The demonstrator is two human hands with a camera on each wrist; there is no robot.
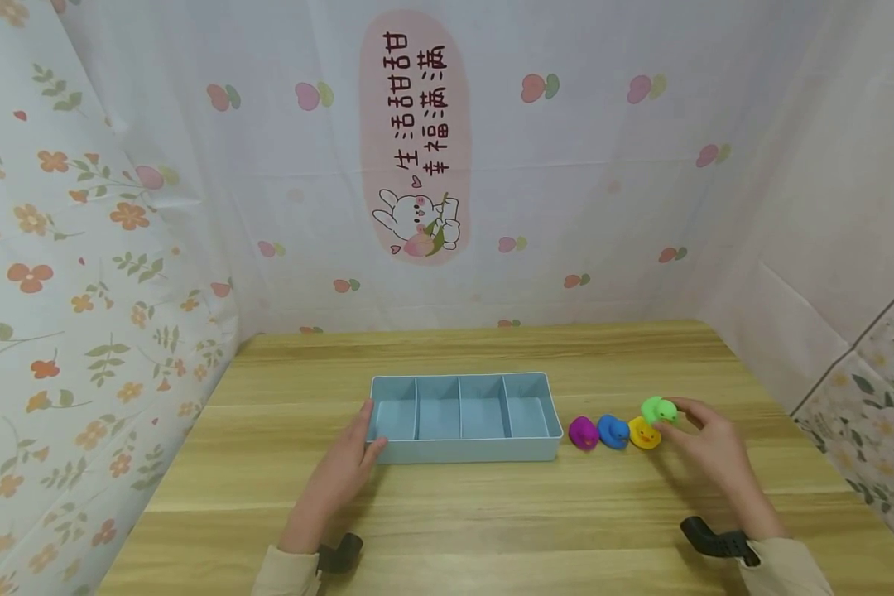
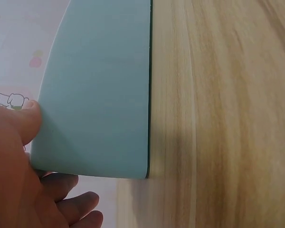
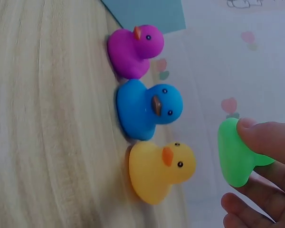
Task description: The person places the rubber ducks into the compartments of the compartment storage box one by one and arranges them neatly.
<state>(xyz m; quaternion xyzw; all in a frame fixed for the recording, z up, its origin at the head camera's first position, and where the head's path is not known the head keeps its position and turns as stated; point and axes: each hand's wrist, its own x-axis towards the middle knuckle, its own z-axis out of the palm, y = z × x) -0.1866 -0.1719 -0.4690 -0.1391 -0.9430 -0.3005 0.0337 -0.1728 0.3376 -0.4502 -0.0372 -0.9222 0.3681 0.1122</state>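
Presently, from my remote seat, I watch both forearms reach in from the bottom of the head view, each in a beige sleeve with a black wrist device (image 1: 341,553) strapped on. The left hand (image 1: 343,463) grips the left front corner of a pale blue tray (image 1: 469,450), its thumb at the front rim and its fingers round the end wall. The right hand (image 1: 715,447) is bent inward, pinching a green duck (image 1: 657,410) between thumb and fingers and holding it off the tabletop. From the head camera I see that duck partly over a yellow duck (image 1: 642,435); my right wrist view shows the two apart. Beside the yellow one sit a blue duck (image 1: 612,432) and a purple duck (image 1: 583,433), in a row running toward the tray, purple nearest its right end. The tray has four compartments side by side.

For writing, I get dark red Chinese characters (image 1: 420,108) on a pink patch of the backdrop (image 1: 581,190); I read them as 生活甜甜 and 幸福满满, set above a cartoon rabbit (image 1: 417,217).

Everything rests on a wood-grain table (image 1: 507,521). Behind it hangs that pale cloth, dotted with small fruit prints; at the left I see a sheet with orange flowers (image 1: 108,364), and at the far right more floral fabric (image 1: 890,389).
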